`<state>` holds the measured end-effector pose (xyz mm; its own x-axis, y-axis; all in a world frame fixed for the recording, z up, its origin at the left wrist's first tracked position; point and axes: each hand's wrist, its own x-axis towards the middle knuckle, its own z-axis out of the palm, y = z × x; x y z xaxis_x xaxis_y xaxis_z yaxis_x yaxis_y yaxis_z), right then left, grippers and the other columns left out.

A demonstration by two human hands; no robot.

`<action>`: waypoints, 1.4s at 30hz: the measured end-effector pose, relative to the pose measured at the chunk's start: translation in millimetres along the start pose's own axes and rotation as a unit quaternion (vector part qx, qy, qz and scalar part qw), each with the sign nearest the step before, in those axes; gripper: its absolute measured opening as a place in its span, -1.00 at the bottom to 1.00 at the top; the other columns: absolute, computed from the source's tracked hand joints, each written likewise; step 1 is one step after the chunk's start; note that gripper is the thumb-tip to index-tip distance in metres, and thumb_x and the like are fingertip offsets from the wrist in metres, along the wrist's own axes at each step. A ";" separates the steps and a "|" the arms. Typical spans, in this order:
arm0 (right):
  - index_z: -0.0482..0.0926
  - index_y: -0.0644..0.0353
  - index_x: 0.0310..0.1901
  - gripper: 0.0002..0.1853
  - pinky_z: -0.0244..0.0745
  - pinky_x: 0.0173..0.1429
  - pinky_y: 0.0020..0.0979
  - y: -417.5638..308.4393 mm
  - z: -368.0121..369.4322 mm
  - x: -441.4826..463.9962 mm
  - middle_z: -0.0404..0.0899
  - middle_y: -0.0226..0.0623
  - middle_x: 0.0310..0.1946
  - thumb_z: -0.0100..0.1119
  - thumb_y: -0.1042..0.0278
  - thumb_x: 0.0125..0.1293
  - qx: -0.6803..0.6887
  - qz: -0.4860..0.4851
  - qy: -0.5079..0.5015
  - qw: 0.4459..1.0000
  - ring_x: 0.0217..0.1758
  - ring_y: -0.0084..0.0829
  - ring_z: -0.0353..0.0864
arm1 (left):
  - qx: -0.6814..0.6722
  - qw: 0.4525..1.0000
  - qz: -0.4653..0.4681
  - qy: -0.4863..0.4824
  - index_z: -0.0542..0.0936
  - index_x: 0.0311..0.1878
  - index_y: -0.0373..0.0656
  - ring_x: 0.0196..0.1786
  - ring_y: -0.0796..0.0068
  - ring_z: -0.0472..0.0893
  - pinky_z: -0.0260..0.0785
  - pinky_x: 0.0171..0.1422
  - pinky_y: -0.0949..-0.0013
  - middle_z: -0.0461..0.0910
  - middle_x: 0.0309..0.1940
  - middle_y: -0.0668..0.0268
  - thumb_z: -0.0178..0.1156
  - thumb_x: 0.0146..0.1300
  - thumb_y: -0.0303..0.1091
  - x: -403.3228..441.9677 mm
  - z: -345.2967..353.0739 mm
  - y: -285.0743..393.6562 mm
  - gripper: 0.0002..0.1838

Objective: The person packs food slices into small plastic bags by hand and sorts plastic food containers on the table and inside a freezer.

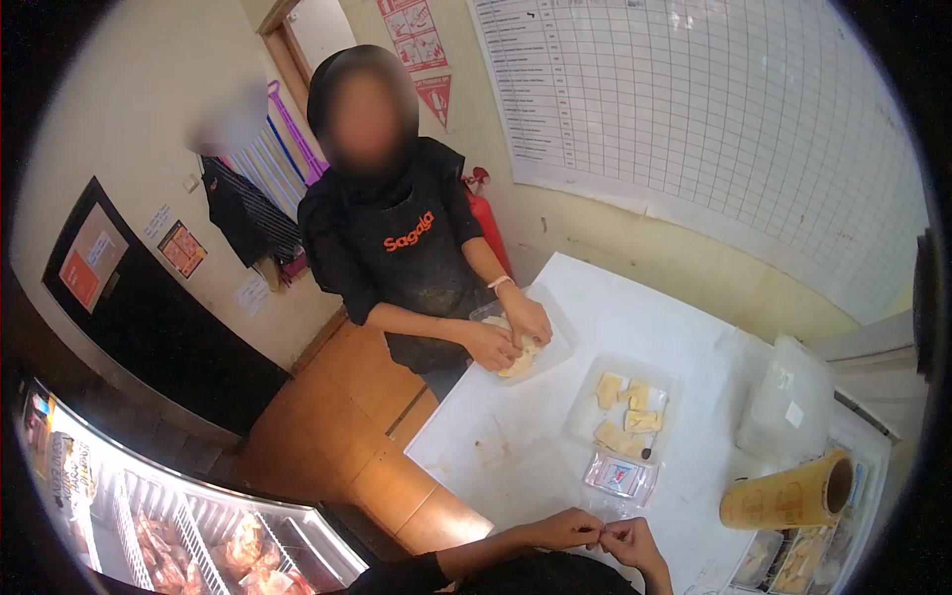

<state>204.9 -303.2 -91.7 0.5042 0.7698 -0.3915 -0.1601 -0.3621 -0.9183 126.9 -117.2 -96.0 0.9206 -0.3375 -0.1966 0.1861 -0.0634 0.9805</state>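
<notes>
When viewed through the head camera, with clock directions taken from the wearer's own meeting fingertips: left hand (565, 529) and right hand (635, 545) together over the near side of a white, flat-topped table (694, 342), fingers pinched on a thin, clear plastic sheet (607, 508); finer details of the grip too small to tell. Just beyond, at twelve o'clock, a flat, clear packet with a red-and-blue printed label (620, 479). Past it, also at twelve o'clock, a shallow, rectangular, clear plastic tray (584, 421) with several flat, pale yellow pieces (643, 421) inside. Across at eleven o'clock, both hands of a black-clad co-worker (506, 337) in another clear plastic container (552, 332), touching a pale yellow mass (518, 368). Behind that person, a red fire extinguisher (486, 220). At two o'clock, a large, frosted plastic box (783, 397). Toward three o'clock, a yellowish, hollow-cored cylindrical roll (778, 500), lying on its side.
</notes>
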 end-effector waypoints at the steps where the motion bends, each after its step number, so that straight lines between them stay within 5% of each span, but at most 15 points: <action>1: 0.66 0.29 -0.56 -0.79 0.27 -0.51 -0.56 1.1 0.6 -0.4 0.49 -0.42 -0.71 0.17 0.41 0.17 -0.002 -0.001 -0.002 1.000 -0.61 -0.69 0.38 | 0.002 1.000 0.004 0.007 0.63 -0.32 -0.28 -0.47 0.49 0.50 0.36 -0.31 0.34 0.51 -0.59 0.21 0.08 0.27 -0.23 -1.4 1.5 4.7 -0.72; 9: 0.58 0.40 -0.66 -0.71 0.25 -0.55 -0.53 22.1 13.7 4.9 0.49 -0.41 -0.74 0.14 0.43 0.16 -0.002 0.004 0.105 0.994 -0.65 -0.65 0.38 | 0.076 0.990 0.017 0.115 0.64 -0.35 -0.26 -0.59 0.50 0.36 0.26 -0.44 0.32 0.42 -0.69 0.23 0.25 0.16 -0.25 -1.2 18.6 -8.4 -0.77; 10: 0.58 0.40 -0.66 -0.71 0.25 -0.55 -0.53 27.0 16.8 7.2 0.49 -0.41 -0.74 0.14 0.43 0.16 -0.002 0.004 0.104 0.995 -0.65 -0.65 0.38 | 0.092 0.987 0.021 0.128 0.62 -0.38 -0.28 -0.61 0.44 0.37 0.27 -0.44 0.30 0.43 -0.69 0.20 0.25 0.15 -0.23 0.0 20.2 -10.4 -0.75; 12: 0.36 0.32 -0.81 -0.60 -0.08 -0.64 -0.46 28.9 24.1 12.4 0.18 -0.57 -0.84 0.17 0.38 0.10 -0.001 -0.058 0.182 0.982 -0.71 -0.72 0.12 | 0.111 0.983 0.025 0.141 0.61 -0.41 -0.29 -0.63 0.37 0.39 0.28 -0.45 0.27 0.45 -0.70 0.17 0.26 0.14 -0.21 1.8 20.8 -9.0 -0.73; 17: 0.33 0.33 -0.82 -0.60 -0.08 -0.63 -0.45 32.8 24.1 16.0 0.17 -0.57 -0.85 0.17 0.39 0.08 -0.035 -0.051 0.193 0.979 -0.71 -0.72 0.11 | 0.196 0.968 -0.008 0.155 0.52 -0.52 -0.33 -0.55 0.03 0.54 0.34 -0.40 0.11 0.53 -0.62 0.01 0.25 0.09 -0.17 6.1 23.4 -12.4 -0.65; 21: 0.36 0.32 -0.79 -0.63 -0.03 -0.60 -0.49 51.4 27.3 21.5 0.24 -0.57 -0.81 0.19 0.39 0.09 0.037 -0.057 0.185 0.980 -0.67 -0.72 0.13 | 0.234 0.958 -0.036 0.162 0.50 -0.55 -0.33 -0.52 0.02 0.56 0.35 -0.38 0.07 0.52 -0.61 -0.02 0.24 0.09 -0.18 4.3 28.6 -15.0 -0.65; 24: 0.48 0.32 -0.68 -0.73 0.18 -0.55 -0.54 29.7 16.0 10.6 0.34 -0.55 -0.74 0.18 0.45 0.14 0.032 -0.081 0.132 0.987 -0.63 -0.71 0.26 | 0.214 0.960 -0.005 0.183 0.50 -0.55 -0.33 -0.57 0.10 0.53 0.33 -0.41 0.12 0.50 -0.63 0.00 0.22 0.11 -0.19 0.8 24.2 -5.4 -0.65; 28: 0.51 0.31 -0.58 -0.79 0.18 -0.54 -0.54 20.3 6.2 0.9 0.35 -0.53 -0.71 0.23 0.42 0.15 0.027 -0.048 0.097 0.994 -0.61 -0.72 0.26 | 0.162 0.976 0.004 0.148 0.48 -0.52 -0.34 -0.60 0.31 0.46 0.29 -0.43 0.23 0.46 -0.65 0.07 0.18 0.18 -0.24 1.2 17.4 -12.8 -0.68; 30: 0.53 0.26 -0.51 -0.83 0.18 -0.52 -0.50 -4.2 0.0 -7.0 0.30 -0.44 -0.71 0.25 0.38 0.12 -0.119 -0.083 0.049 0.988 -0.61 -0.67 0.24 | 0.164 0.976 0.022 0.140 0.48 -0.50 -0.35 -0.60 0.38 0.44 0.28 -0.43 0.26 0.45 -0.65 0.10 0.16 0.20 -0.26 1.0 19.7 -13.8 -0.69; 33: 0.51 0.26 -0.53 -0.82 0.20 -0.52 -0.49 -21.6 4.2 -12.3 0.25 -0.35 -0.72 0.26 0.38 0.12 -0.159 -0.103 0.061 0.980 -0.63 -0.62 0.19 | 0.108 0.983 0.027 0.147 0.50 -0.47 -0.36 -0.57 0.45 0.47 0.31 -0.40 0.30 0.48 -0.64 0.14 0.13 0.24 -0.28 0.5 21.4 -7.9 -0.70; 36: 0.49 0.28 -0.58 -0.79 0.08 -0.56 -0.53 -5.4 0.9 -11.9 0.26 -0.51 -0.74 0.30 0.43 0.10 -0.100 -0.078 0.024 0.992 -0.60 -0.74 0.16 | 0.028 0.994 0.031 0.104 0.54 -0.44 -0.36 -0.54 0.51 0.49 0.34 -0.39 0.35 0.52 -0.62 0.20 0.12 0.28 -0.25 -0.9 22.4 -16.5 -0.68; 42: 0.49 0.31 -0.64 -0.73 0.11 -0.57 -0.49 -15.0 14.6 -15.6 0.25 -0.40 -0.79 0.32 0.37 0.06 -0.095 -0.056 0.088 0.990 -0.65 -0.67 0.16 | 0.018 0.987 -0.162 -0.013 0.52 -0.35 -0.40 -0.46 0.57 0.47 0.35 -0.36 0.38 0.55 -0.54 0.28 0.03 0.37 -0.15 -0.1 12.9 -7.4 -0.59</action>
<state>187.0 -302.1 -72.7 0.6520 0.7139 -0.2555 0.0598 -0.3843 -0.9212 121.0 -128.8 -103.2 0.8057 -0.3177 -0.4999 0.4567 -0.2044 0.8658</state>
